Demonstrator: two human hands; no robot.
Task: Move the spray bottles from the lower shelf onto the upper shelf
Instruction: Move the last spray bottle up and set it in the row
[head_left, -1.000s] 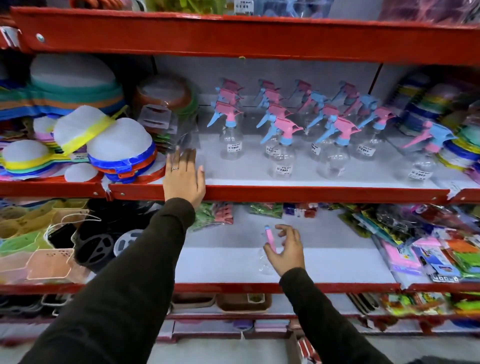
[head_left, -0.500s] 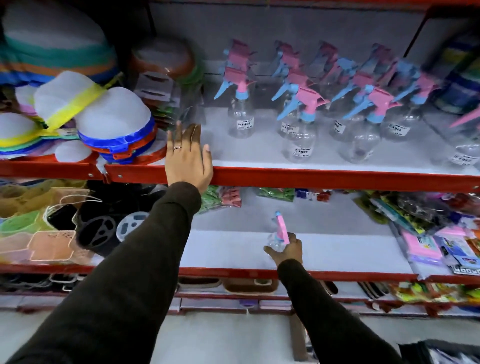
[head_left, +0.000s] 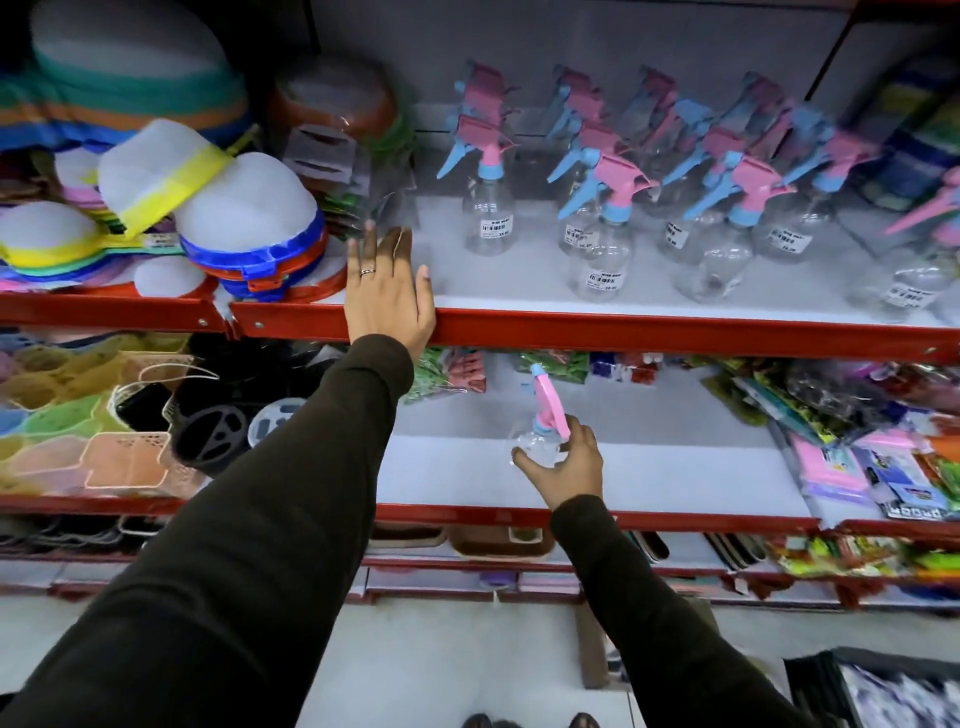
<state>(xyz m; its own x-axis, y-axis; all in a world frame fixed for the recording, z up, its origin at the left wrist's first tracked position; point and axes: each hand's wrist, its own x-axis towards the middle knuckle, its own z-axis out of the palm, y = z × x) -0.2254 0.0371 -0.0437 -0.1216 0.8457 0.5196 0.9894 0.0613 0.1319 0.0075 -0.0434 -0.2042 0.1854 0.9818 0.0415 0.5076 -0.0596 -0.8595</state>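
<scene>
A clear spray bottle (head_left: 537, 442) with a pink and blue trigger head is in my right hand (head_left: 566, 465), held just above the white lower shelf (head_left: 675, 478). My fingers wrap its body from the right and below. My left hand (head_left: 387, 293) lies flat, fingers spread, on the red front edge of the upper shelf (head_left: 649, 330), left of the bottles. Several clear spray bottles (head_left: 602, 244) with pink and blue heads stand in rows on the upper shelf, most bearing a white price label.
Stacked white covers with coloured rims (head_left: 228, 218) fill the upper shelf's left part. Coloured baskets (head_left: 93, 441) sit lower left. Packaged goods (head_left: 872, 457) crowd the lower shelf's right end, small packets (head_left: 447, 371) its back. More shelves lie below.
My right hand closed on the bottle lying on the lower shelf, tipped it upright and lifted it slightly. The view moved closer and lower. My left hand stayed on the upper shelf edge.
</scene>
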